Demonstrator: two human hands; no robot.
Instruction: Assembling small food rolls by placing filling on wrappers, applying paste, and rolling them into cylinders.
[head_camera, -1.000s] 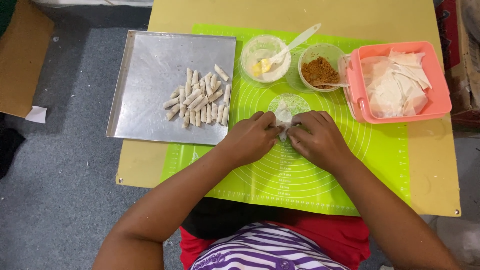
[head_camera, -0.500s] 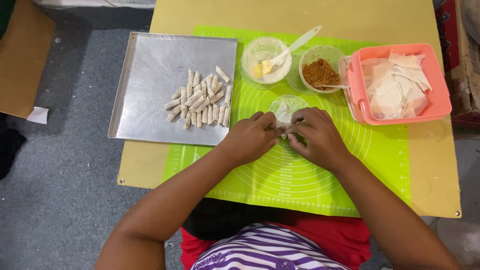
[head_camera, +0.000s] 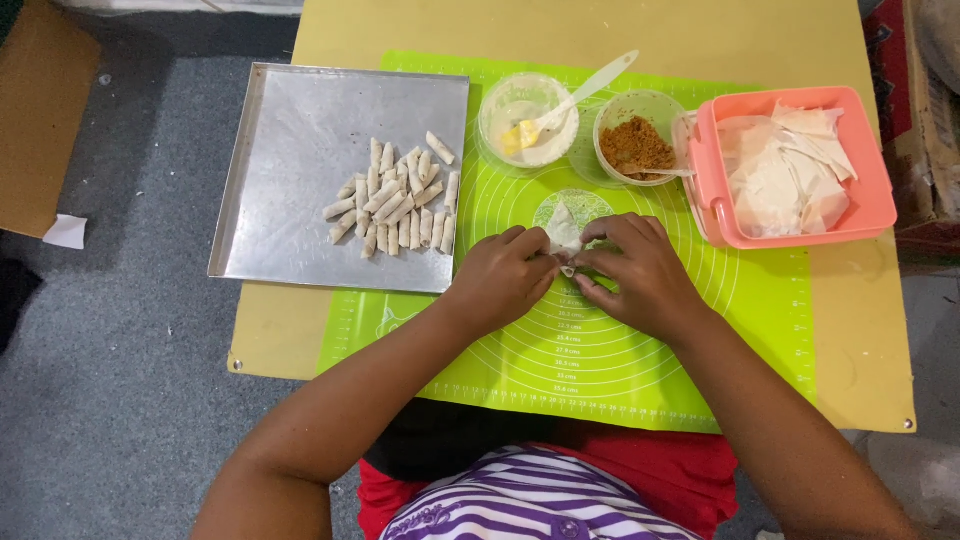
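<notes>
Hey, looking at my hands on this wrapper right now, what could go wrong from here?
The thin wrapper is pinched between your left hand and right hand, so it might tear or unroll if squeezed unevenly. The spoon sticks out of the bowl just beyond your knuckles; reaching forward could knock it. The rolls on the tray lie crowded and may stick together.
</notes>
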